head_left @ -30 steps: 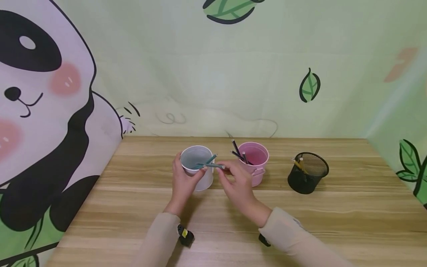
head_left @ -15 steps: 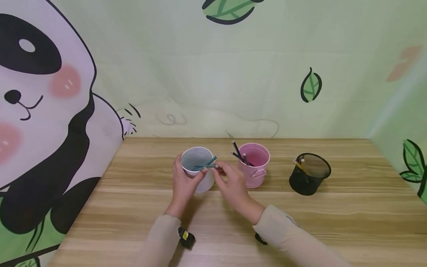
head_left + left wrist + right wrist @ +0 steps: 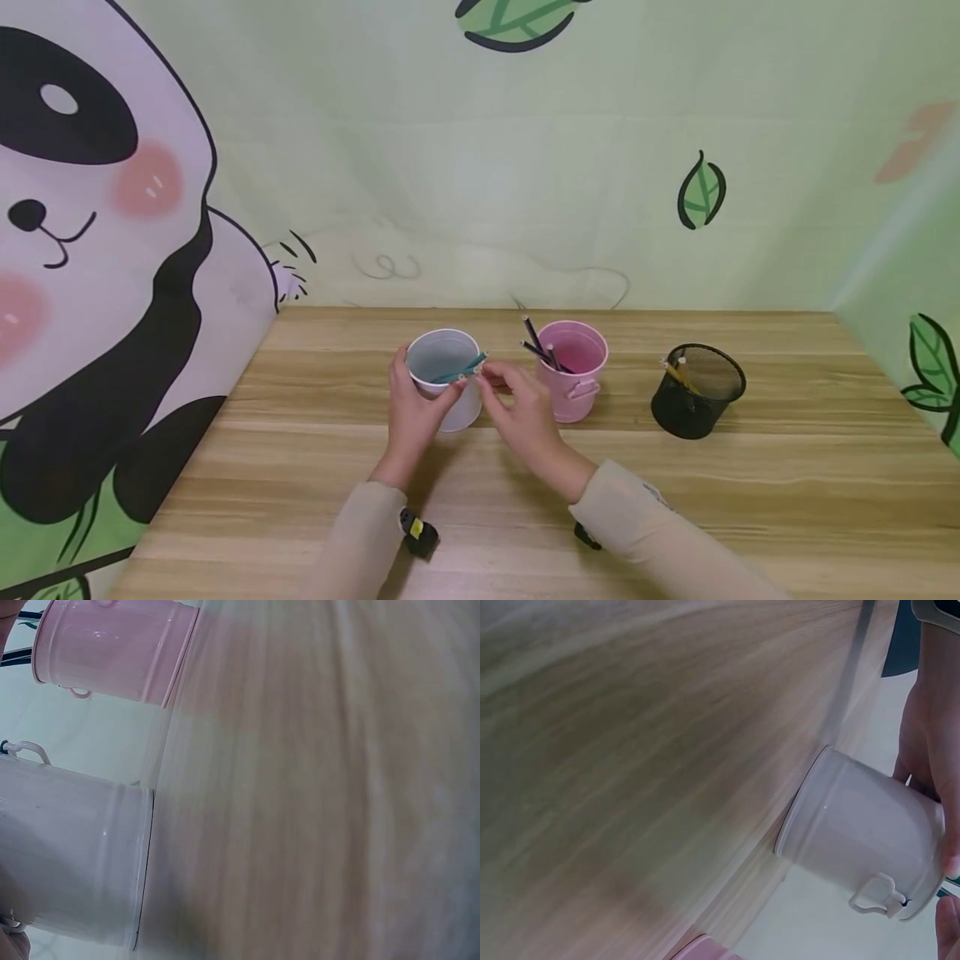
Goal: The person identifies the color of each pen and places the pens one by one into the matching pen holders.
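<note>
My left hand grips the white bucket from its left side, with the thumb at the front rim. Several teal pencils lean inside that bucket, their ends showing at its right rim. My right hand pinches the end of one teal pencil between thumb and fingers, right at the rim. In the right wrist view, the white bucket stands upright on the table with its small side handle showing. The left wrist view shows its wall close up, while the pencils inside are hidden.
Right beside my right hand stands a pink bucket with several dark pencils leaning in it. Farther right is a black mesh pen holder holding yellow pencils. All stand on a wood-grain table before a wall with a panda picture.
My right hand has moved a little left, and the pinched teal pencil has slid farther into the white bucket. My left hand stays on the bucket.
</note>
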Demonstrator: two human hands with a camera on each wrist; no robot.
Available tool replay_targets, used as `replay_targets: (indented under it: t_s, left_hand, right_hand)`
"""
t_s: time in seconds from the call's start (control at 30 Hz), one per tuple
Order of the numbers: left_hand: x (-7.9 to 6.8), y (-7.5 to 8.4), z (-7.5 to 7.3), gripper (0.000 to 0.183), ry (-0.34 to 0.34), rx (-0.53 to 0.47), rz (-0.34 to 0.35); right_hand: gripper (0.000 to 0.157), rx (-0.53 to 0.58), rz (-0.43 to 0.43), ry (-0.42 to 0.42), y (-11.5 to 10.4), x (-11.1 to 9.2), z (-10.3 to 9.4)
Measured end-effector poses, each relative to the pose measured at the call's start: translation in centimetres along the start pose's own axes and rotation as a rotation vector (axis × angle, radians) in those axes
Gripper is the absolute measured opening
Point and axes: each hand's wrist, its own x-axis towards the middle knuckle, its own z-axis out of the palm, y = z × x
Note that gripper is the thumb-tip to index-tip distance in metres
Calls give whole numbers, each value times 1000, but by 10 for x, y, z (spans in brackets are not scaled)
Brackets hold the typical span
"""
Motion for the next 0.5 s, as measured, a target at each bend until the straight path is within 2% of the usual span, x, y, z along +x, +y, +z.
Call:
replay_targets:
  t_s: [0.37,0.5]
  left_hand:
    - [1,3,-1,95,-7,7,2]
    - [1,4,-2,95,-14,7,-9]
  right_hand:
    - [17,17,-1,-6,-1,2,-6]
    - [19,32,39,-12,-4,2,-9]
